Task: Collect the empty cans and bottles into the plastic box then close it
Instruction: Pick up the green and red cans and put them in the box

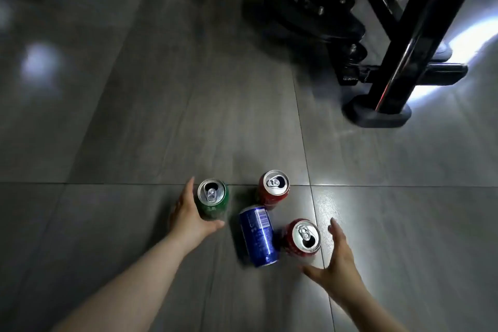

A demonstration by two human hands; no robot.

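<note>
Left hand (188,213) fingers wrapped around the upright green can (213,201), thumb on its near side: gripping. Right hand (336,259) fingers spread, not touching; near red can (303,237) stands just left of them, axis vertical. Blue can (260,236) lies on its side between the hands, axis near-to-far. Far red can (273,188) upright. Thin smooth aluminium cylinders on glossy tiled floor (134,116). Plastic box not in view.

A black metal machine frame (420,32) with a wheel-like part is standing at the far right on grey floor tiles (161,116), which are reflecting bright light.
</note>
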